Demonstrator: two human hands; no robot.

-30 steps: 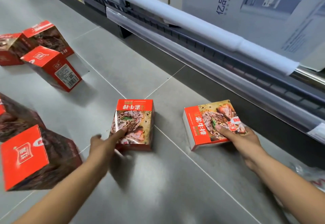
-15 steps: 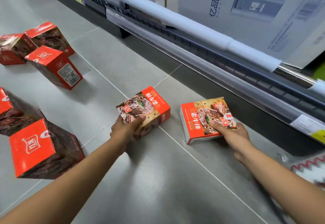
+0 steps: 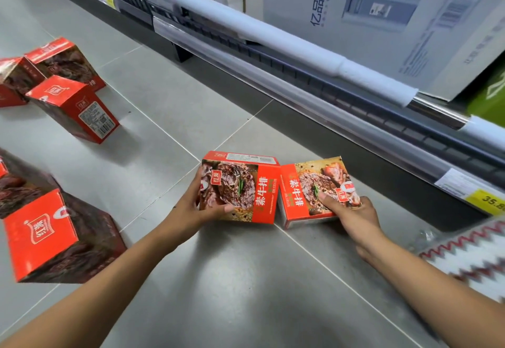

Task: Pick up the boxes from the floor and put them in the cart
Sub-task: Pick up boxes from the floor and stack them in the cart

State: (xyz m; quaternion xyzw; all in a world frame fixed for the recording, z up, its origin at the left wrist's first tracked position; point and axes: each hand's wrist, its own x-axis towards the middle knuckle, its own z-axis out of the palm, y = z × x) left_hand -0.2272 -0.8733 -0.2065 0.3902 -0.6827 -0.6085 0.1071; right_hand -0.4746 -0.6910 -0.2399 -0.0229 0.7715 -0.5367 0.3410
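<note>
Two red steak boxes stand side by side, edges meeting, low on the grey tiled floor (image 3: 246,279) by the shelf (image 3: 355,118) foot. The left hand (image 3: 191,208) grips the left box (image 3: 240,187) by its end, thumb on the front; the right hand (image 3: 352,213) pinches the right box (image 3: 308,186) at its near corner.

This is a shop aisle. Beyond both hands, a low shelf edge (image 3: 314,101) carries a clear price strip. Up and right of the right hand (image 3: 355,213), a yellow price label (image 3: 485,201) shows 35.8. Large printed cartons (image 3: 382,19) fill the shelf above. Left of the left hand (image 3: 188,208), red packaged boxes (image 3: 73,107) identical to the left-hand box (image 3: 240,186) and right-hand box (image 3: 314,191) lie on grey floor tiles (image 3: 191,87).
</note>
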